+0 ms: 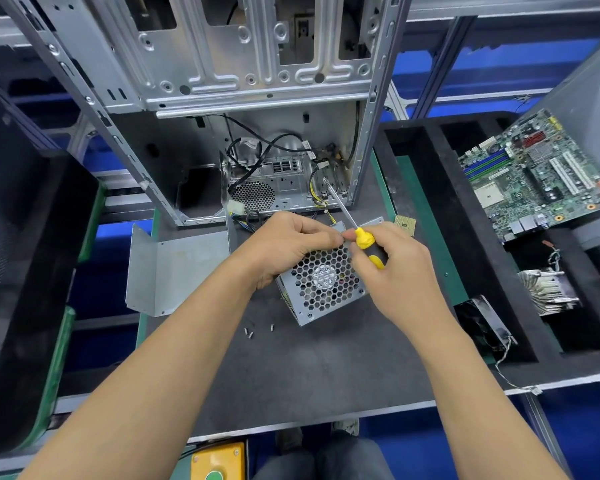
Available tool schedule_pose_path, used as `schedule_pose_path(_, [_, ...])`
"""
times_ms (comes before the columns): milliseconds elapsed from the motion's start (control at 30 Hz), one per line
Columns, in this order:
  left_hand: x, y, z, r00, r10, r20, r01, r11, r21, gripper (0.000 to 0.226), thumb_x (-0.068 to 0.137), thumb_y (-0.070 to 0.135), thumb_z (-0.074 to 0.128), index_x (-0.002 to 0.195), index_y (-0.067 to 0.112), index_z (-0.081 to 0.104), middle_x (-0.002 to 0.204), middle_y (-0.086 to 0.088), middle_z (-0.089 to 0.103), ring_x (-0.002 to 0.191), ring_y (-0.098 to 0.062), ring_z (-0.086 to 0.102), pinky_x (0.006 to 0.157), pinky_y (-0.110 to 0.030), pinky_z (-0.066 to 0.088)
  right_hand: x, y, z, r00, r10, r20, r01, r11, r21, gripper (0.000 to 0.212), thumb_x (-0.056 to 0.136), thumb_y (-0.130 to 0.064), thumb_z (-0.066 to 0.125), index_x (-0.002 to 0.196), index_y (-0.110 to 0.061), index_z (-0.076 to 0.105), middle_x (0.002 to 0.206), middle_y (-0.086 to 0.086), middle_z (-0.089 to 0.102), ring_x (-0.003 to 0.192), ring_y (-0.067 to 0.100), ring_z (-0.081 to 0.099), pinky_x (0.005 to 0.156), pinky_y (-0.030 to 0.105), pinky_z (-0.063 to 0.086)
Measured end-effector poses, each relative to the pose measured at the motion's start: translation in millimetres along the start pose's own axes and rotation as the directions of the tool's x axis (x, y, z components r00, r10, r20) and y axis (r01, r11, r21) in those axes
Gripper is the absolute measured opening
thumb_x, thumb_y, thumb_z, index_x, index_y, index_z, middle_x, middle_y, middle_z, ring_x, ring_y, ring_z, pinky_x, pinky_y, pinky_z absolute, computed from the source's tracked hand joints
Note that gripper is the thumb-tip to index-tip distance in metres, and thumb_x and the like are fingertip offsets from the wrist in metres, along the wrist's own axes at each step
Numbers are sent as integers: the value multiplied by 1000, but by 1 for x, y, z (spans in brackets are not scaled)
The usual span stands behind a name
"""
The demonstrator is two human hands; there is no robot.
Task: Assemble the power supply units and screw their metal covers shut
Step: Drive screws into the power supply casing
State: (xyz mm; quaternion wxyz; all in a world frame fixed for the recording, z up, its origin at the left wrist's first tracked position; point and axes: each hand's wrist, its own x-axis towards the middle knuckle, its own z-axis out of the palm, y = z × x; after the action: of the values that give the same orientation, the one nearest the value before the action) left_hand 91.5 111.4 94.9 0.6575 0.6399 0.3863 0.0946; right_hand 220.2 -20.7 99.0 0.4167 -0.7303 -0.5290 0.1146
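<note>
A grey metal power supply unit [321, 289] with a honeycomb fan grille lies tilted on the dark mat in the middle. My left hand [288, 244] curls over its top left edge, fingertips pinched near the top rim; whether a screw sits between them is too small to tell. My right hand [392, 268] grips a screwdriver [357, 233] with a yellow and black handle, its shaft pointing up and away to the left. Three loose screws [253, 331] lie on the mat just below the unit. A bent metal cover [174, 268] lies to the left.
An open computer case [222, 81] stands behind the unit, cables hanging inside. A CPU chip [405, 225] lies right of the hands. The black foam tray [465, 220] on the right holds a motherboard [534, 174], a heatsink [548, 289] and a fan [482, 323]. A yellow button box [219, 462] sits below.
</note>
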Motion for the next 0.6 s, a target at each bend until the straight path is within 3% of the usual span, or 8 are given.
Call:
schedule_pose_path(133, [1, 0, 0, 1000, -7, -5, 7, 1000, 27, 12, 82, 24, 79, 93, 20, 81, 96, 6, 77, 105, -5, 67, 106, -30, 44, -1, 1, -2, 1000, 7, 3, -7, 999, 36, 11, 90, -13, 71, 99, -16, 75, 86, -7, 64, 79, 5, 55, 67, 12, 40])
schedule_pose_path(233, [1, 0, 0, 1000, -16, -8, 16, 999, 49, 6, 80, 26, 80, 86, 28, 82, 93, 9, 77, 98, -3, 69, 103, -32, 45, -3, 0, -9, 997, 81, 4, -81, 991, 108, 12, 90, -29, 71, 102, -29, 73, 80, -16, 62, 73, 0, 54, 64, 8, 37])
schedule_pose_path(300, [1, 1, 0, 999, -29, -17, 30, 999, 39, 6, 78, 28, 82, 83, 30, 81, 90, 9, 77, 94, -4, 70, 103, -35, 48, -5, 3, -21, 993, 121, -10, -120, 990, 76, 13, 92, -41, 65, 102, -35, 70, 77, -21, 62, 70, 0, 54, 62, 7, 38])
schedule_pose_path(367, [1, 1, 0, 999, -38, -15, 39, 999, 35, 6, 77, 29, 83, 82, 31, 81, 90, 11, 77, 92, -3, 70, 104, -37, 48, -8, 7, -37, 990, 132, 39, -133, 991, 23, 23, 96, -45, 53, 110, -36, 67, 81, -25, 63, 80, -5, 57, 68, 4, 38])
schedule_pose_path(433, [0, 1, 0, 999, -33, -15, 34, 998, 54, 6, 76, 30, 83, 79, 35, 81, 90, 14, 77, 89, 4, 69, 103, -33, 46, -11, 9, -52, 989, 103, 110, -103, 995, -5, 29, 100, -34, 47, 123, -33, 63, 99, -24, 64, 96, -7, 57, 78, 1, 37])
schedule_pose_path(467, [0, 1, -1, 999, -32, -13, 33, 998, 57, 6, 76, 31, 83, 78, 36, 81, 89, 14, 77, 87, 6, 68, 102, -32, 46, -13, 10, -59, 990, 83, 110, -83, 997, -3, 28, 99, -25, 50, 124, -31, 63, 99, -22, 64, 94, -4, 58, 77, 2, 37])
schedule_pose_path(533, [0, 2, -1, 999, -38, -11, 39, 998, 54, 6, 76, 31, 83, 79, 35, 81, 89, 15, 76, 88, 4, 68, 101, -32, 46, -16, 8, -69, 997, 74, 30, -74, 997, 25, 27, 90, -15, 66, 114, -27, 65, 88, -18, 65, 82, 2, 62, 71, 5, 40])
schedule_pose_path(600, [0, 2, -1, 999, -43, -9, 44, 998, 50, 5, 76, 31, 83, 79, 35, 81, 90, 16, 76, 88, 4, 68, 100, -31, 47, -18, 5, -76, 998, 31, -61, -28, 998, 52, 21, 82, -11, 76, 100, -22, 71, 87, -17, 70, 82, 2, 67, 74, 6, 44])
